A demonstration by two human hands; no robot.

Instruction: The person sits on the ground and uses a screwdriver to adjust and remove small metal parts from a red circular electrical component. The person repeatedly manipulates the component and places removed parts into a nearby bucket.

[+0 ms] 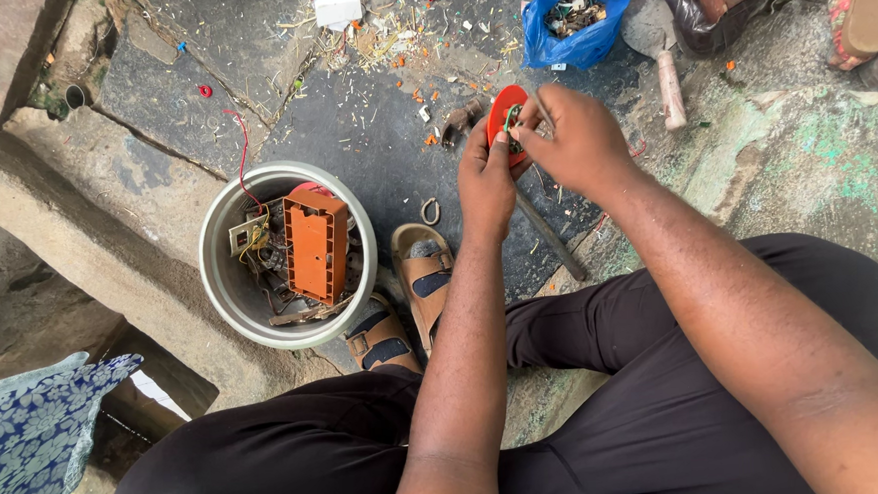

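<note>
Left hand (486, 179) closed around a small red part (502, 121), held above the dark ground before the knees. Right hand (576, 142) pinched on the part's wiring, touching it. Metal pot (223, 288) of scrap with orange casing (316, 243) to the left. Blue bag (580, 41) beyond.

Both hands, left hand (486, 179) and right hand (579, 144), around a small orange part (502, 113) beside a metal pot (223, 288) of scrap
</note>
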